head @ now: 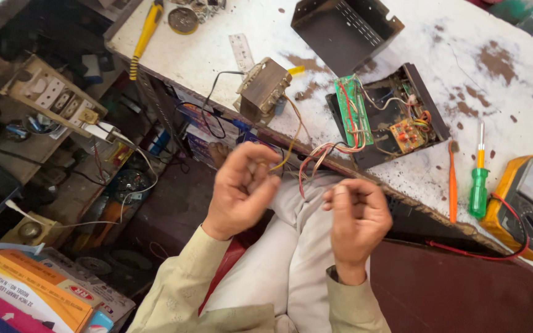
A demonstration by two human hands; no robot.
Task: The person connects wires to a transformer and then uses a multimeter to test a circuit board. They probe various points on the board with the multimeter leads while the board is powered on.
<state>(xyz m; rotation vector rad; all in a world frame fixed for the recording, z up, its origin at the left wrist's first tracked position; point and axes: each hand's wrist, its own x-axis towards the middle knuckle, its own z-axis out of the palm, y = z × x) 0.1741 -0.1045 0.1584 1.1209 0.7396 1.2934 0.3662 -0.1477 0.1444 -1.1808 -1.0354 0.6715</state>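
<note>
A: Worktop (402,31), near edge: open metal case (396,117), transformer (265,86) to its left.
B: Wires (316,157)?
A: They trail off that edge toward the lap, running down-left. Left hand (242,188) nearer, fingers curled around a strand. Right hand (358,219) curled shut beside; contents unclear.

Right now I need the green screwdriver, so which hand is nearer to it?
The right hand is nearer: the green screwdriver lies on the table, up and to its right. The left hand is farther off, on the other side of the right hand.
</note>
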